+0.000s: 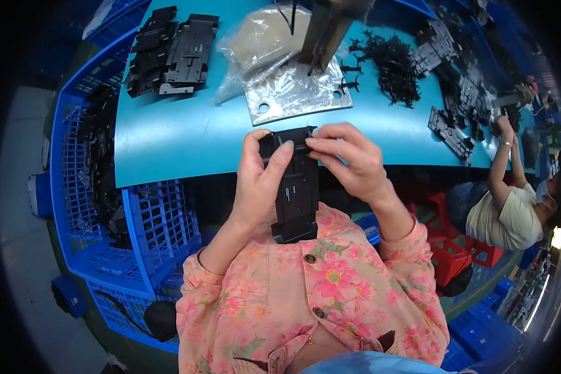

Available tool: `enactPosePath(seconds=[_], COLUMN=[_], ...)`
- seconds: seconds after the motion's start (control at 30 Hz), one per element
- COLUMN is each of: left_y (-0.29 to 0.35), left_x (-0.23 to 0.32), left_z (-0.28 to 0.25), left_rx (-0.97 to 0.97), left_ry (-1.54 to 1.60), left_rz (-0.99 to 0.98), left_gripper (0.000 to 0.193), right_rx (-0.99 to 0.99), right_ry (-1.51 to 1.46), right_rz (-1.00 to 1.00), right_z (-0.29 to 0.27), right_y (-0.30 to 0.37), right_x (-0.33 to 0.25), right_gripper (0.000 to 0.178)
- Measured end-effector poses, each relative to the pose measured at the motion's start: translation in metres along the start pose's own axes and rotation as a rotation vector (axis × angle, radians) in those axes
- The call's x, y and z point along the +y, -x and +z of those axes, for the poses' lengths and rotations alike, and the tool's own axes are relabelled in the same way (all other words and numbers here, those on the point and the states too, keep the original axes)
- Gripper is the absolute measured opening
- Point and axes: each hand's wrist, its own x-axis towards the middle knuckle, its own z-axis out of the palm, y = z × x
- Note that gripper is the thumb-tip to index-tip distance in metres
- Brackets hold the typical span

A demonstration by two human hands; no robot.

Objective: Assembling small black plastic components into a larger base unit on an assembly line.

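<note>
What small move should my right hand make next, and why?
Probably a gentle press with the right hand on the black molded chassis plate: that hand is at the plate's far right edge, while the left hand grips its opposite side and could steady it.

Black part (297, 199) between the fingers (340, 148), peach shirt (255, 287) with pink flowers and green leaves below them.
Beyond the fingers: turquoise table (181, 146), silvery plate (287, 107), tangled black pieces (393, 68). Left of them: bright blue basket (138, 240). Right of them: red stool (450, 257), a co-worker's pale yellow top (508, 218).
</note>
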Motion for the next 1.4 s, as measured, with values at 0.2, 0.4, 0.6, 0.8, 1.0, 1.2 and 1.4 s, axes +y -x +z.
enactPosePath(seconds=[0.2, 0.4, 0.6, 0.8, 1.0, 1.2, 1.4], left_y=[0.003, 0.003, 0.004, -0.010, -0.018, -0.018, -0.035], left_x=[0.005, 0.006, 0.004, 0.017, 0.031, 0.008, -0.004], left_z=[0.002, 0.002, 0.000, 0.005, 0.004, -0.002, 0.001], left_rx=[-0.025, -0.036, -0.029, 0.019, -0.131, -0.336, -0.114], left_ry=[-0.039, -0.056, -0.113, -0.494, -0.680, -0.422, -0.533], left_rz=[0.059, 0.074, 0.094, 0.183, 0.065, 0.008, 0.201], left_gripper=[0.030, 0.031, 0.032, 0.036, 0.068, 0.081, 0.051], right_rx=[0.090, 0.085, 0.009, 0.038, 0.015, 0.055, 0.247], right_ry=[0.048, -0.033, -0.024, 0.180, -0.020, -0.220, -0.922], right_rz=[-0.056, -0.010, -0.013, -0.024, 0.213, 0.498, 0.777], right_z=[0.007, 0.006, 0.000, 0.009, 0.026, 0.031, 0.023], right_y=[0.003, 0.002, -0.001, -0.010, -0.008, -0.006, -0.002], right_x=[-0.003, -0.003, -0.003, -0.006, -0.004, 0.010, 0.032], right_gripper=[0.028, 0.025, 0.025, 0.023, 0.047, 0.048, 0.031])
